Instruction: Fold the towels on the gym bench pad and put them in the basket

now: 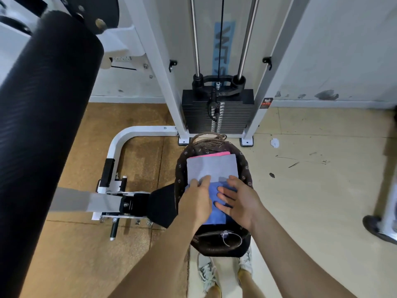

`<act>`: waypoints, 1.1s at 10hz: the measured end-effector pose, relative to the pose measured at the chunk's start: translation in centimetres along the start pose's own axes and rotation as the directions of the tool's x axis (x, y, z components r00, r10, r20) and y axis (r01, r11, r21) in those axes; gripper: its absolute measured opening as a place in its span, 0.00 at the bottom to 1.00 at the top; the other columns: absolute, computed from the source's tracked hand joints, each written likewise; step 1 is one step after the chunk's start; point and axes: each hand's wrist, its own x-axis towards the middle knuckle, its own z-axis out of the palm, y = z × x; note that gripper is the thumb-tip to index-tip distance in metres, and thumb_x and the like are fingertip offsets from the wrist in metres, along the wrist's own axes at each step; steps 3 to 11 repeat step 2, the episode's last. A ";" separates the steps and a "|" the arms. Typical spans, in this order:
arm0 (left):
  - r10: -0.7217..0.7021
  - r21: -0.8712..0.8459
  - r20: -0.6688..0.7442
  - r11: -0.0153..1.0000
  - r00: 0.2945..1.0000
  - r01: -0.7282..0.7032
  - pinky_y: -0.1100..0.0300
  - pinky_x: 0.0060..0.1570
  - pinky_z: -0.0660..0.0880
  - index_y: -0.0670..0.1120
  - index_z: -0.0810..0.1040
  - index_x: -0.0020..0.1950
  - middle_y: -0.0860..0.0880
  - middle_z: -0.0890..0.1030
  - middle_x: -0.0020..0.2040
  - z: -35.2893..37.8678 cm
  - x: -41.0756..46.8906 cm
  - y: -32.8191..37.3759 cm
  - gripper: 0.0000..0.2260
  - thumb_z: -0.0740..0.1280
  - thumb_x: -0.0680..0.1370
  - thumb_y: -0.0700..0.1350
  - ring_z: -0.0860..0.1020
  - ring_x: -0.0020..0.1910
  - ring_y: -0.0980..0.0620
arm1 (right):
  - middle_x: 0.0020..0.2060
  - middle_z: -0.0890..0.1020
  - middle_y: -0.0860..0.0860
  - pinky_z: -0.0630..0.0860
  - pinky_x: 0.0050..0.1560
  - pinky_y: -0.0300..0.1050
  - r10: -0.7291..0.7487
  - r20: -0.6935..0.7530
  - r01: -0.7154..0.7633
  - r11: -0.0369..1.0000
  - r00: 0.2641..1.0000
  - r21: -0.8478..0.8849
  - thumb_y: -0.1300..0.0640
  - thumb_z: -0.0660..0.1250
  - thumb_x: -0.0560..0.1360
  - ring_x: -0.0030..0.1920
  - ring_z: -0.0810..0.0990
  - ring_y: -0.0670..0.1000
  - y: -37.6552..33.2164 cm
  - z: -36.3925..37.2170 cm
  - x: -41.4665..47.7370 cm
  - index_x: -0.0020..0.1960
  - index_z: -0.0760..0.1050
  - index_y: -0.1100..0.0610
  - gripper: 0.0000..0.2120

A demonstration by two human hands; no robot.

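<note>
Down in the wicker basket (245, 166), left hand (197, 197) and right hand (239, 200) press the blue towel (216, 216), fingers (205, 181) spread flat; black seat pad (163, 207) crowds its rim, weight stack (217, 112) behind.

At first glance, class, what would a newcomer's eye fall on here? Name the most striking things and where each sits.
At centre, the left hand and right hand rest flat on folded towels in a dark wicker basket: a blue towel nearest, a grey towel beyond, a pink towel peeking out at the far edge. A thick black foam roller fills the left side, and a black weight stack stands behind the basket.
</note>
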 end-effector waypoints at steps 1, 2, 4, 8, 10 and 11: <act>0.076 -0.052 -0.155 0.995 0.985 -0.085 0.55 0.47 0.72 0.48 0.67 0.73 0.44 0.73 0.59 -1.0 -1.0 -0.5 0.21 0.60 0.79 0.39 0.76 0.51 0.44 | 0.54 0.79 0.58 0.75 0.62 0.57 -0.028 0.014 0.028 0.999 1.000 -0.023 0.55 0.64 0.79 0.52 0.78 0.57 -0.7 0.0 -1.0 0.62 0.74 0.53 0.12; 0.094 -0.009 -0.083 0.995 0.992 -0.095 0.55 0.55 0.72 0.47 0.66 0.74 0.45 0.71 0.65 -0.4 -2.4 -1.1 0.22 0.60 0.80 0.42 0.73 0.60 0.44 | 0.57 0.81 0.59 0.77 0.60 0.54 -0.062 0.024 0.064 0.996 0.998 -0.055 0.56 0.64 0.78 0.54 0.80 0.57 -0.6 -0.3 -2.1 0.63 0.74 0.54 0.13; 0.094 -0.009 -0.083 0.995 0.992 -0.095 0.55 0.55 0.72 0.47 0.66 0.74 0.45 0.71 0.65 -0.4 -2.4 -1.1 0.22 0.60 0.80 0.42 0.73 0.60 0.44 | 0.57 0.81 0.59 0.77 0.60 0.54 -0.062 0.024 0.064 0.996 0.998 -0.055 0.56 0.64 0.78 0.54 0.80 0.57 -0.6 -0.3 -2.1 0.63 0.74 0.54 0.13; 0.094 -0.009 -0.083 0.995 0.992 -0.095 0.55 0.55 0.72 0.47 0.66 0.74 0.45 0.71 0.65 -0.4 -2.4 -1.1 0.22 0.60 0.80 0.42 0.73 0.60 0.44 | 0.57 0.81 0.59 0.77 0.60 0.54 -0.062 0.024 0.064 0.996 0.998 -0.055 0.56 0.64 0.78 0.54 0.80 0.57 -0.6 -0.3 -2.1 0.63 0.74 0.54 0.13; 0.094 -0.009 -0.083 0.995 0.992 -0.095 0.55 0.55 0.72 0.47 0.66 0.74 0.45 0.71 0.65 -0.4 -2.4 -1.1 0.22 0.60 0.80 0.42 0.73 0.60 0.44 | 0.57 0.81 0.59 0.77 0.60 0.54 -0.062 0.024 0.064 0.996 0.998 -0.055 0.56 0.64 0.78 0.54 0.80 0.57 -0.6 -0.3 -2.1 0.63 0.74 0.54 0.13; 0.094 -0.009 -0.083 0.995 0.992 -0.095 0.55 0.55 0.72 0.47 0.66 0.74 0.45 0.71 0.65 -0.4 -2.4 -1.1 0.22 0.60 0.80 0.42 0.73 0.60 0.44 | 0.57 0.81 0.59 0.77 0.60 0.54 -0.062 0.024 0.064 0.996 0.998 -0.055 0.56 0.64 0.78 0.54 0.80 0.57 -0.6 -0.3 -2.1 0.63 0.74 0.54 0.13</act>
